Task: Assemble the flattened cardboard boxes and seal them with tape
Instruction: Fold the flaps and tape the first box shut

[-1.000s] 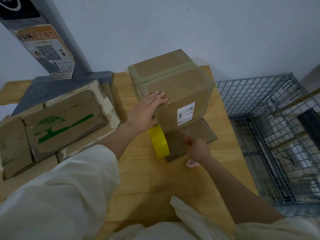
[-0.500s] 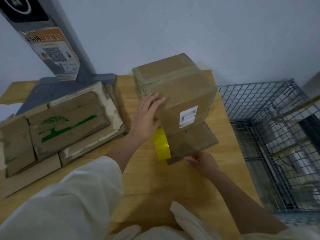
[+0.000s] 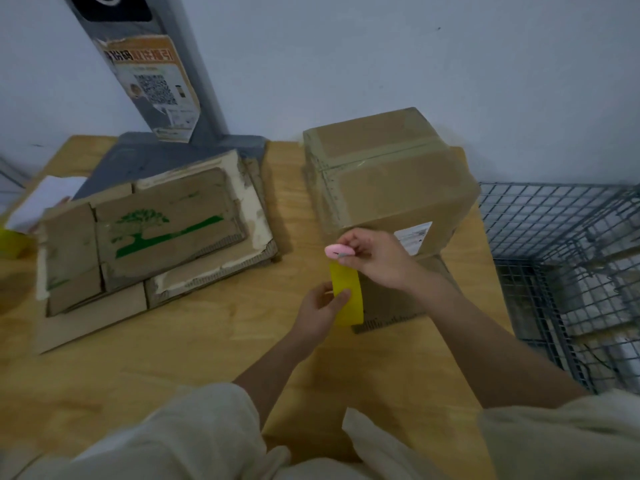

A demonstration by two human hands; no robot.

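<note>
On the far left of the wooden bench point(image 3: 194, 344) lies a stack of flattened cardboard boxes point(image 3: 152, 237); the top one carries a green tree print. Behind the stack stands a grey post point(image 3: 145, 64) with a printed notice stuck on it. Near the middle, the left hand point(image 3: 320, 311) holds the yellow tape roll point(image 3: 347, 295) upright on its edge, with the fingers curled around the roll's near side. Just above the roll, the right hand point(image 3: 379, 259) pinches a small pink cutter point(image 3: 337, 251) between thumb and fingers, and the cutter's tip points to the left, close to the top of the roll. Behind both hands stands the assembled cardboard box point(image 3: 388, 174), tilted a little, with tape already along its top seams and a white label on its front side. One flap point(image 3: 398, 306) lies flat on the bench under the box's front. At the right, beside the bench, stands a grey wire cage point(image 3: 554, 244).
</note>
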